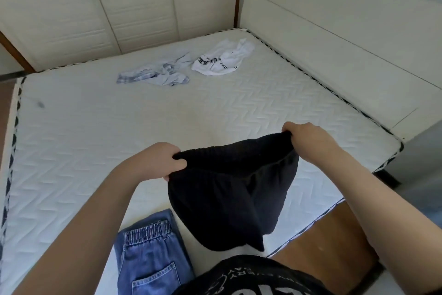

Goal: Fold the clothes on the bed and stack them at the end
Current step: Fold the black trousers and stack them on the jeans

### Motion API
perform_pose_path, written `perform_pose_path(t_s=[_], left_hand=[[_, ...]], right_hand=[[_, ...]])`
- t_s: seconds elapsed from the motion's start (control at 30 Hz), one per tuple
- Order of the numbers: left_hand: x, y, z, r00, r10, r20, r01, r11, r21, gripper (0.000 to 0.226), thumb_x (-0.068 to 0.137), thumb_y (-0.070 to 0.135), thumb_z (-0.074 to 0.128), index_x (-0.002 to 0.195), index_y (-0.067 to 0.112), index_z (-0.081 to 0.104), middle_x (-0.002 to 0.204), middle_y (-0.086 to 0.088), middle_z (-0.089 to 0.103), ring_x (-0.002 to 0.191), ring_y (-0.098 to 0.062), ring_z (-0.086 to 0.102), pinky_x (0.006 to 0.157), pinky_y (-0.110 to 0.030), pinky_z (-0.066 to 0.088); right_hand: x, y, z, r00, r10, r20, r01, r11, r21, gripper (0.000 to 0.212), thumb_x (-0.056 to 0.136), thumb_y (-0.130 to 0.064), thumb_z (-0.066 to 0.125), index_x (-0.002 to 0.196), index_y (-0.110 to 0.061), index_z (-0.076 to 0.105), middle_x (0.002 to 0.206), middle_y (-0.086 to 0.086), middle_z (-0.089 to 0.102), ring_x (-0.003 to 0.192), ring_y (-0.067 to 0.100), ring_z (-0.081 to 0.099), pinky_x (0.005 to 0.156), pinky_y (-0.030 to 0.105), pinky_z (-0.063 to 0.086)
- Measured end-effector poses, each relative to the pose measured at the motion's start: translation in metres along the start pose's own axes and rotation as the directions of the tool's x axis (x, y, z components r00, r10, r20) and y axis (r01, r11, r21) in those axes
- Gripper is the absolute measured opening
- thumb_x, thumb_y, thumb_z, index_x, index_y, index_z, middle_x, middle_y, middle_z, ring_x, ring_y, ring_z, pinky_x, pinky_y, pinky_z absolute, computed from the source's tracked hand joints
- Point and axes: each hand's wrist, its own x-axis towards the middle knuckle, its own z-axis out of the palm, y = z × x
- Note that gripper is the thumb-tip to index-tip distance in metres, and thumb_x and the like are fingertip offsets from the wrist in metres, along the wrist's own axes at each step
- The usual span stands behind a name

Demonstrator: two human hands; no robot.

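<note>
Black shorts (233,191) hang above the bed (95,132), stretched at the waistband between both hands: the left hand (165,158) and right hand (308,138) each grip it with curled fingers. One folded pair of jeans (148,256) lies at the near edge; one light-blue shirt (153,74) and one white T-shirt (222,59) lie crumpled far off.
</note>
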Motion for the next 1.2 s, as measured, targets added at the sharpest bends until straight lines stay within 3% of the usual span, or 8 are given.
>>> perform_pose_path(t_s=[0.1,0.2,0.37,0.53,0.8,0.93,1.07,1.2], left_hand=[[-0.003,0.000,-0.001,0.998,0.011,-0.064,-0.013,0.999,-0.042,0.010,0.087,0.022,0.049,0.090,0.022,0.059,0.067,0.004,0.065,0.046,-0.005,0.060,0.049,-0.020,0.041],[-0.003,-0.002,-0.004,0.998,0.039,-0.046,-0.044,0.991,-0.126,0.040,0.087,0.012,0.045,0.109,0.038,0.063,0.086,0.009,0.067,0.050,0.000,0.058,0.044,-0.017,0.043],[-0.004,-0.010,-0.004,0.984,-0.057,-0.168,0.015,0.969,-0.245,0.031,0.084,0.003,0.048,0.088,0.028,0.066,0.090,0.000,0.067,0.065,-0.014,0.070,0.055,-0.027,0.058],[-0.005,-0.014,-0.012,0.925,-0.188,-0.331,0.076,0.943,-0.323,0.006,0.080,0.013,0.062,0.076,0.015,0.059,0.083,-0.005,0.063,0.060,-0.017,0.070,0.066,-0.041,0.062],[-0.014,0.003,-0.043,0.746,-0.430,-0.508,0.229,0.882,-0.411,0.016,0.087,0.021,0.055,0.077,0.010,0.048,0.083,-0.012,0.062,0.062,-0.027,0.069,0.055,-0.039,0.061],[-0.031,0.006,-0.056,0.624,-0.505,-0.597,0.192,0.839,-0.508,0.008,0.091,0.020,0.048,0.089,0.013,0.046,0.093,-0.014,0.059,0.060,-0.028,0.069,0.044,-0.028,0.053],[-0.064,0.002,-0.068,0.514,-0.473,-0.715,0.229,0.880,-0.416,0.022,0.094,0.014,0.039,0.111,0.021,0.051,0.085,-0.010,0.064,0.056,-0.024,0.070,0.058,-0.040,0.060],[-0.099,0.002,-0.076,0.461,-0.459,-0.760,0.279,0.888,-0.366,0.027,0.090,0.021,0.037,0.096,0.030,0.062,0.076,0.001,0.066,0.051,-0.013,0.066,0.061,-0.031,0.055]], right_hand=[[0.003,-0.011,-0.002,0.997,0.058,-0.043,-0.059,0.998,-0.035,0.037,0.086,0.005,0.040,0.115,-0.017,0.040,0.076,0.007,0.052,0.060,0.022,0.047,0.048,0.030,0.034],[0.015,-0.021,-0.005,0.995,0.099,0.025,-0.101,0.988,0.120,0.036,0.087,0.006,0.052,0.118,-0.010,0.043,0.088,0.013,0.060,0.075,0.031,0.061,0.063,0.037,0.051],[0.033,-0.028,-0.007,0.994,0.044,0.101,-0.095,0.809,0.580,0.033,0.087,0.006,0.047,0.106,-0.018,0.061,0.096,0.010,0.065,0.069,0.021,0.070,0.051,0.020,0.046],[0.053,-0.035,-0.007,0.995,-0.101,0.024,0.072,0.839,0.539,0.029,0.083,-0.007,0.053,0.082,-0.033,0.066,0.081,-0.007,0.066,0.071,0.010,0.061,0.051,0.015,0.037],[0.085,-0.044,-0.025,0.950,-0.312,0.005,0.207,0.642,0.738,0.025,0.095,-0.005,0.045,0.103,-0.019,0.064,0.080,0.005,0.070,0.061,0.018,0.072,0.060,0.024,0.059],[0.098,-0.055,-0.033,0.889,-0.457,0.017,0.313,0.637,0.705,0.023,0.087,-0.010,0.072,0.105,-0.020,0.063,0.094,0.001,0.063,0.055,0.011,0.069,0.054,0.015,0.052],[0.109,-0.069,-0.045,0.863,-0.504,0.021,0.397,0.704,0.589,0.031,0.083,-0.006,0.066,0.108,-0.023,0.061,0.098,-0.006,0.063,0.060,0.007,0.064,0.052,0.015,0.043],[0.119,-0.090,-0.061,0.835,-0.547,-0.056,0.479,0.674,0.563,0.019,0.087,-0.009,0.057,0.089,-0.023,0.070,0.077,-0.011,0.062,0.060,-0.002,0.052,0.052,0.014,0.035]])
